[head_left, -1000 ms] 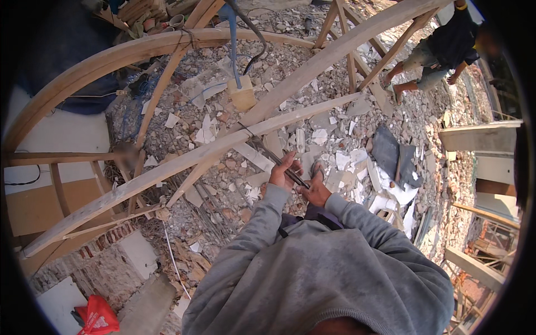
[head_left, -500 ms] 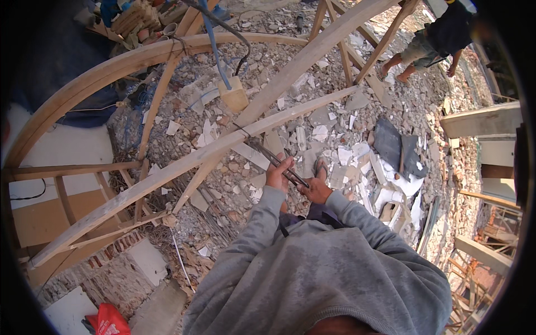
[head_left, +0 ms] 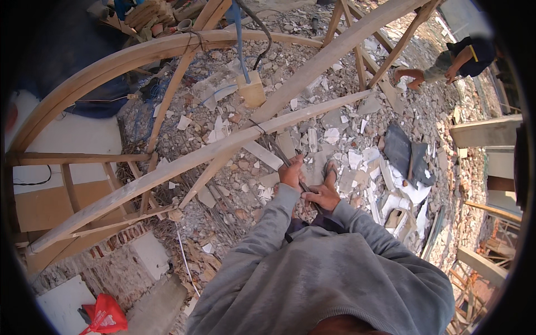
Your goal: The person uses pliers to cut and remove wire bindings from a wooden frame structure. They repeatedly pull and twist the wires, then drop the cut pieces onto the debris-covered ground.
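My left hand [head_left: 291, 172] is closed around a bundle of thin dark metal rods [head_left: 272, 144]. Lower on the same bundle, my right hand [head_left: 325, 195] grips it with the thumb across the top. The rods slope from near the crossed timbers down toward my lap; I cannot make out how many there are. Their far part lies close to a long pale wooden beam [head_left: 209, 148], which is tied with dark wire to another timber crossing it. My sandalled foot [head_left: 331, 172] shows just beyond my right hand.
Broken brick and white tile fragments cover the ground. A curved timber [head_left: 114, 58] arches at the left, and a blue-handled mallet with a square head [head_left: 250, 89] lies past the beam. Dark sheets [head_left: 399, 149] lie right; a bending person [head_left: 469, 58] is at far right.
My hands have shifted slightly, and the rods now run lower, past my right hand toward my lap. The person at far right has bent down, hands low. The view has shifted a little.
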Tool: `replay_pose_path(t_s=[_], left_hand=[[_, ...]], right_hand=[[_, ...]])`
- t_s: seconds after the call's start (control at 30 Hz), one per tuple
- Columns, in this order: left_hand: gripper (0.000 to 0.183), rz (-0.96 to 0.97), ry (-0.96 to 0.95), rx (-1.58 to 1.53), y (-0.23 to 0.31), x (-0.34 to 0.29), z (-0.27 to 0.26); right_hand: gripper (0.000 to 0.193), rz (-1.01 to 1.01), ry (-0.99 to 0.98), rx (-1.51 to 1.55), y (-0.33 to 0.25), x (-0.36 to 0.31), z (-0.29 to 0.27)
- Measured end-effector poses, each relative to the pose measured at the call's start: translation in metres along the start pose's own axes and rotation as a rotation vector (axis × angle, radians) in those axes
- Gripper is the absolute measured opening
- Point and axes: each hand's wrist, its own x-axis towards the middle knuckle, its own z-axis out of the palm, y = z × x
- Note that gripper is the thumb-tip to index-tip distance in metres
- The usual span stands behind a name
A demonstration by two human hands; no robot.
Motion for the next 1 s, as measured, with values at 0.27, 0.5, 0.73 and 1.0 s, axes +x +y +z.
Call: replay_pose_path(t_s=[0.27, 0.5, 0.73, 1.0], left_hand=[[0.026, -0.02, -0.089, -0.044, 0.012, -0.007, 0.02], [0.011, -0.046, -0.157, -0.177, 0.0, 0.01, 0.013], [0.018, 0.116, 0.171, 0.156, -0.013, 0.03, 0.042], [0.061, 0.092, 0.074, 0.055, -0.012, 0.021, 0.015]], right_hand=[[0.038, 0.211, -0.04, 0.099, -0.023, -0.001, -0.022], [0.043, -0.115, 0.046, -0.335, -0.029, -0.002, -0.021], [0.025, 0.035, 0.534, -1.053, -0.016, 0.009, -0.012], [0.043, -0.226, 0.283, -0.724, 0.008, 0.025, -0.036]])
